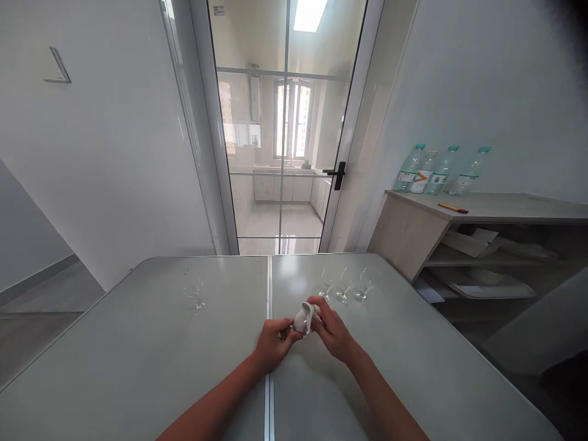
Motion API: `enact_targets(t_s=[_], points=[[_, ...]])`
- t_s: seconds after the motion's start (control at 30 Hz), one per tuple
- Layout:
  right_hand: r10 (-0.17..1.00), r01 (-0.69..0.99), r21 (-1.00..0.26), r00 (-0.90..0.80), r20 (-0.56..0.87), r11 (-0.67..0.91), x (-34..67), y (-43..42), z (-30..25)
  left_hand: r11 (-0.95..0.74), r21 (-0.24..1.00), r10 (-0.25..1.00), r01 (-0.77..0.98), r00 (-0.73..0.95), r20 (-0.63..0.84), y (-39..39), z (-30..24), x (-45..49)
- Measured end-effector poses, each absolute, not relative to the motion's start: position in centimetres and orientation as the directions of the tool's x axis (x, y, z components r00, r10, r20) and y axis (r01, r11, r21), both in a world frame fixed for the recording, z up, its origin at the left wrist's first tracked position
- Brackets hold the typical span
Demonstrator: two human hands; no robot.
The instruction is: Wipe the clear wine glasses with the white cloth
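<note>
Clock read from the white cloth [303, 320], 12 toward the door. Cloth is bunched just over the table [193, 380], right beside its centre seam [270, 288], between both hands.

Left hand [272, 345], at 8: thumb and fingers pinching the cloth's near left side; something shiny [282, 335] glints in its curl, can't tell what. Right hand [334, 331], at 4: fingers bent over, pinching the cloth's right side.

At 1 to 2, near: three clear stemmed glasses [343, 295] upright in a row. At 10, well apart: a lone clear glass [198, 302].

Farther off, 2 o'clock: cabinet [408, 229] topped with green-capped bottles [440, 176] and a yellow-and-red pen-like stick [452, 208].

At 12: glass door [303, 211], black handle [340, 176].
</note>
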State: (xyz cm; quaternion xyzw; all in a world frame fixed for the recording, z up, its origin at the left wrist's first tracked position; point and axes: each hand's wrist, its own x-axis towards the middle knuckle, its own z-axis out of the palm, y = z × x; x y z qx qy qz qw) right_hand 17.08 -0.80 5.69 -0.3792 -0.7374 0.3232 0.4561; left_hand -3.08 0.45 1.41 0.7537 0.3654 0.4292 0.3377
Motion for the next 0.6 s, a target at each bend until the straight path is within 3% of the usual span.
enact_targets(t_s=[0.13, 0.2, 0.27, 0.33, 0.37, 0.47, 0.53, 0.6], points=[[0.867, 0.230, -0.846, -0.265, 0.422, 0.481, 17.5, -1.2, 6.1, -0.156, 0.987, 0.828, -0.033, 0.540, 0.149, 1.2, 1.5, -3.4], [0.779, 0.283, -0.739, -0.379, 0.499, 0.612, 17.9, -1.5, 6.4, 0.010, 0.994, 0.750, -0.106, 0.658, 0.063, 1.5, 1.5, -3.7], [0.652, 0.292, -0.601, -0.516, 0.556, 0.744, 18.1, -1.7, 6.5, 0.058, 0.990, 0.693, -0.129, 0.719, 0.052, 1.7, 1.5, -3.9], [0.607, 0.304, -0.540, -0.551, 0.573, 0.785, 18.0, -1.6, 6.4, -0.043, 0.993, 0.736, -0.112, 0.668, 0.107, 1.6, 1.5, -3.9], [0.645, 0.337, -0.557, -0.507, 0.571, 0.759, 17.7, -1.3, 6.2, -0.146, 0.987, 0.793, -0.069, 0.589, 0.159, 1.5, 1.5, -3.9], [0.868, 0.416, -0.763, -0.196, 0.456, 0.495, 16.7, -0.2, 5.2, -0.414, 0.893, 0.887, 0.180, 0.302, 0.350, 1.0, 1.4, -3.3], [0.947, 0.365, -0.881, -0.003, 0.322, 0.301, 16.1, 0.5, 4.6, -0.464, 0.837, 0.882, 0.290, 0.239, 0.406, 0.7, 1.4, -3.0], [0.961, 0.321, -0.915, 0.046, 0.274, 0.246, 15.7, 0.6, 4.4, -0.451, 0.843, 0.887, 0.293, 0.249, 0.388, 0.6, 1.3, -2.7]])
